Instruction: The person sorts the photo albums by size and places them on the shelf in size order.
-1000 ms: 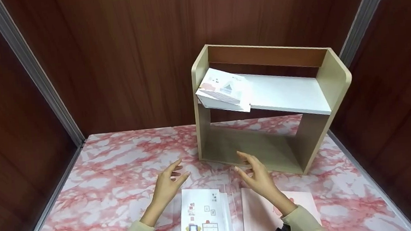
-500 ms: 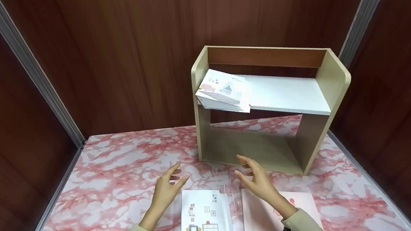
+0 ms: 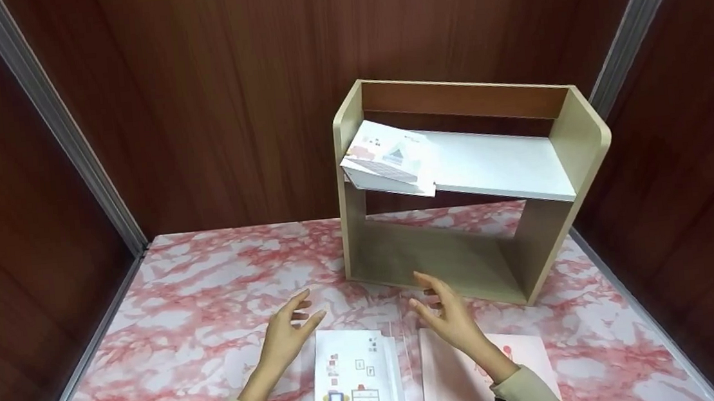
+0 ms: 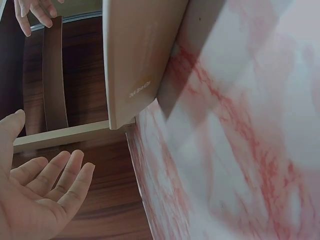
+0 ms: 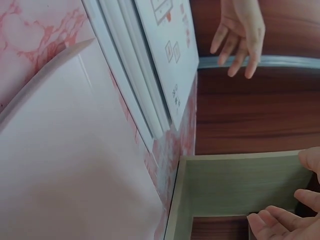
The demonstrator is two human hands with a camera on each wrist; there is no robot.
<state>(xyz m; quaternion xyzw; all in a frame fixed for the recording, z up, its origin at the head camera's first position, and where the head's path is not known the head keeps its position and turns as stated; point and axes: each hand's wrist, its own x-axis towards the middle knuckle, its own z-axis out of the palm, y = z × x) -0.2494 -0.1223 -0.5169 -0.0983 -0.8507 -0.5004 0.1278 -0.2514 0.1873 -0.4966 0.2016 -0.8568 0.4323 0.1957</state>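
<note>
My left hand (image 3: 282, 339) hovers with spread, bent fingers left of a white book (image 3: 346, 372) with a drawing of a yellow armchair and drawers. That book lies on other white books, their edges showing in the right wrist view. Over a pink book (image 3: 443, 374), my right hand (image 3: 454, 318) holds its fingers apart in the same way. Neither hand touches anything. In the left wrist view the left hand (image 4: 47, 195) is palm up, beside the tan bottom of a book stack (image 4: 137, 60). The right wrist view shows the right hand (image 5: 290, 220) partly cut off by the frame.
A two-level wooden bookshelf (image 3: 554, 235) stands behind the hands to the right. On its white upper shelf, a white book (image 3: 388, 152) lies slanted at the left and overhangs the front edge. Brown wood-grain panels (image 3: 226, 108) enclose the red-and-white marbled table (image 3: 203, 285).
My left hand has drawn back slightly, toward the lower left. The right hand has come down a little. The books and bookshelf have stayed in place.
</note>
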